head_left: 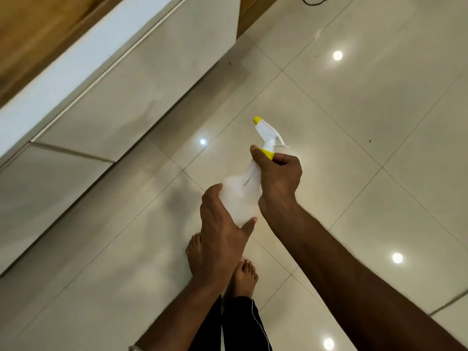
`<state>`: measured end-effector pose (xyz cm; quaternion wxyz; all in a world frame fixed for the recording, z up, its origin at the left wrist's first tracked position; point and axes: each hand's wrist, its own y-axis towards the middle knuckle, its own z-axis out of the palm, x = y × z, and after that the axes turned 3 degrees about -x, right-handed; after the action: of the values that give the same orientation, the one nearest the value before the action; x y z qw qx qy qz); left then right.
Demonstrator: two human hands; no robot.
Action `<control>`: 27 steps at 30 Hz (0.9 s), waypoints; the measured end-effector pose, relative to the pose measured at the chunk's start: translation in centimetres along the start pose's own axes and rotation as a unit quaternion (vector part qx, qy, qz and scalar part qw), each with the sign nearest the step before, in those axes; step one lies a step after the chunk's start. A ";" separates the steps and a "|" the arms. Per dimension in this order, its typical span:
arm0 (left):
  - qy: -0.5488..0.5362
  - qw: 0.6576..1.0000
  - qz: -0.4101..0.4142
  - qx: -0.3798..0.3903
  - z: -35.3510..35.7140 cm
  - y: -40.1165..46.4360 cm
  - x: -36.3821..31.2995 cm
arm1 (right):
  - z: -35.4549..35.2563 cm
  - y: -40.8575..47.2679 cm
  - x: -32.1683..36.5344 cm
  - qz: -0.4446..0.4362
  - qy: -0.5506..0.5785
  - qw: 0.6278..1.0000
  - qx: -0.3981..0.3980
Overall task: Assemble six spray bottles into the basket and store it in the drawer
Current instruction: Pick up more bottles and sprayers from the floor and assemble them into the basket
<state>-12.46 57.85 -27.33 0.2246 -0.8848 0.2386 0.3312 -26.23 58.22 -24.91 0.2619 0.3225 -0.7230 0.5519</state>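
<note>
Translucent white plastic bottle (239,196) held in mid-air over glossy cream tile floor (354,110), tilted, neck pointing up and to the right. Spray head (268,134) white, with yellow nozzle tip and yellow collar, seated at the bottle neck. Dip tube faintly visible inside through the wall.

Left hand (222,231) cupped around the lower body of the bottle: fingers curled behind it, thumb stretched across the front, touching the plastic. Right hand (278,176) closed around the neck just below the yellow collar, thumb and fingers wrapped tight on collar and shoulder; fingertips partly hidden, so exact contact on the far side cannot be told.

Two bare feet (244,274) on the tiles directly beneath the hands; dark trousers with a thin white stripe at bottom edge.

Pale drawer fronts (126,97) run diagonally along the left, closed, under a wood-toned top. Round ceiling-light reflections on the floor. Edges of frame motion-blurred.
</note>
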 end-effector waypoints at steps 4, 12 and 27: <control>-0.034 0.999 -0.015 0.026 -1.0 -0.5 -0.3 | -0.2 -1.4 0.6 -0.016 0.000 1.000 0.017; -0.204 0.976 -0.053 0.053 -4.5 -0.7 -0.4 | -4.0 -5.1 1.6 -0.028 -0.002 0.978 0.207; -0.324 0.944 -0.054 -0.016 -15.7 -5.3 0.8 | -4.7 -16.3 1.7 0.109 -0.178 0.903 0.374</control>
<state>-1.42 53.05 -16.00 0.2929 -0.7451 0.0991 0.5910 -14.87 59.45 -12.21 -0.0732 0.4086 -0.5285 0.7405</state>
